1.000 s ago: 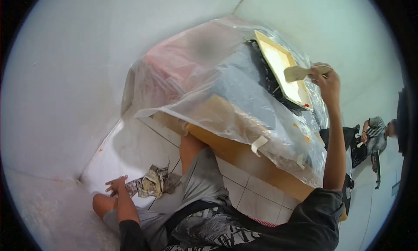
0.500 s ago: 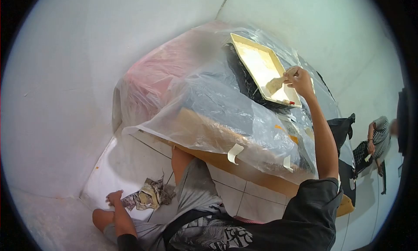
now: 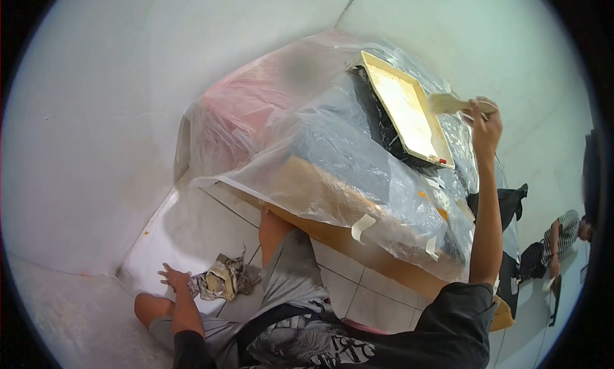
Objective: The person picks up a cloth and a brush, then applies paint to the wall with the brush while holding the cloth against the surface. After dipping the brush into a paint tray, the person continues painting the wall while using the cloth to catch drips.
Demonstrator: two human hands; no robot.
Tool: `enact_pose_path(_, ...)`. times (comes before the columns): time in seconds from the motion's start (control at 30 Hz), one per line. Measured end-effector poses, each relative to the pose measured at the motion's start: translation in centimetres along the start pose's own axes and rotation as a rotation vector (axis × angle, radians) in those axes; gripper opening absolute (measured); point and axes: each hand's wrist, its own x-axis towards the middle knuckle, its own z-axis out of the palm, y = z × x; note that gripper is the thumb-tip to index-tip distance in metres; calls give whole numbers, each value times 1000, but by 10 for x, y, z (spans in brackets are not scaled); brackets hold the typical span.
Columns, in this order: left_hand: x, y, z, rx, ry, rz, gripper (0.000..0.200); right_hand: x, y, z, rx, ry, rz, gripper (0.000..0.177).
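Observation:
My right hand [image 3: 483,117] is closed around the handle of a pale brush [image 3: 450,103], held just above the right edge of a cream tray [image 3: 441,139]. Whitish paint or paste coats the tray's inside, and a small red piece sits at its lower corner. Black plastic wraps the outside of the tray, which rests on sheet-covered furniture. My left hand [image 3: 175,278] has its fingers spread and holds nothing; it is over the white floor beside a crumpled, stained rag bundle [image 3: 220,280].
Clear plastic sheeting [image 3: 332,158] drapes over bulky items, with strips of tape along its front edge. Pale walls meet behind it. A black bag [image 3: 505,204] hangs at the right. Farther right is another person in a striped shirt [image 3: 567,231].
My right hand has lifted the brush out of the tray and moved it right. My left hand's fingers have spread wider. The view has shifted slightly.

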Motion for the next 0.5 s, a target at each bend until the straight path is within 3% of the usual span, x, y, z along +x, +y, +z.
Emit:
enact_pose_path(0.13, 3, 1, 4, -3, 25, -48, 118, -18, 1, 13, 149, 230, -230, 16)
enact_pose_path(0.2, 9, 0, 7, -55, 53, -25, 118, -26, 21, 25, -129, -99, -12, 7)
enact_pose_path(0.3, -2, 4, -8, -102, -10, -29, 118, -30, 30, 35, -261, -85, -75, 11)
enact_pose_path(0.4, 17, -5, 6, -89, 5, -17, 117, -29, 29, 31, 24, 74, -244, 15)
enact_pose_path(0.47, 24, -11, 19, -54, 69, 41, 115, -34, 9, 30, -383, 63, -162, 15)
enact_pose_path(0.5, 24, -14, 17, -64, 76, 43, 115, -27, 38, 18, -418, 10, -291, 15)
